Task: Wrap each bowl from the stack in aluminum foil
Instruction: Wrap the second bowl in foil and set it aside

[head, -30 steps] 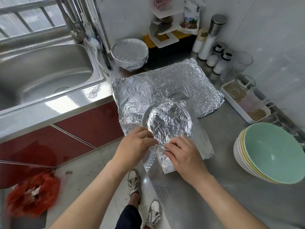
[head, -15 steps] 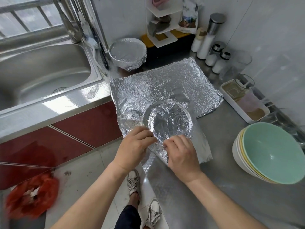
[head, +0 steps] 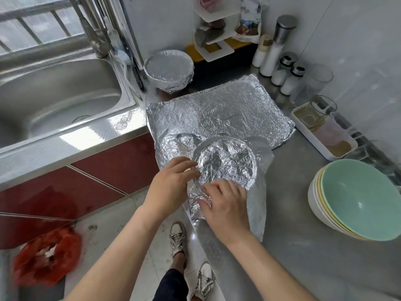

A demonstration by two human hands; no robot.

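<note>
Crimping foil (head: 257, 200) tighter under bowl's (head: 225, 164) near rim, left hand (head: 171, 183) and right hand (head: 225, 203) pinch it; far side pending.

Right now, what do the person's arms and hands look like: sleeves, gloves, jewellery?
The left forearm and right forearm are bare to the frame edge, with no sleeves showing. The left hand and right hand wear no gloves; no ring, watch or bracelet is visible.

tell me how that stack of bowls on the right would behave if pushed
The bowl stack is probably heavy and rigid: several bowls nested. It looks tilted, so a rim push may rock it. The counter looks like smooth steel, so sliding seems easy.
</note>
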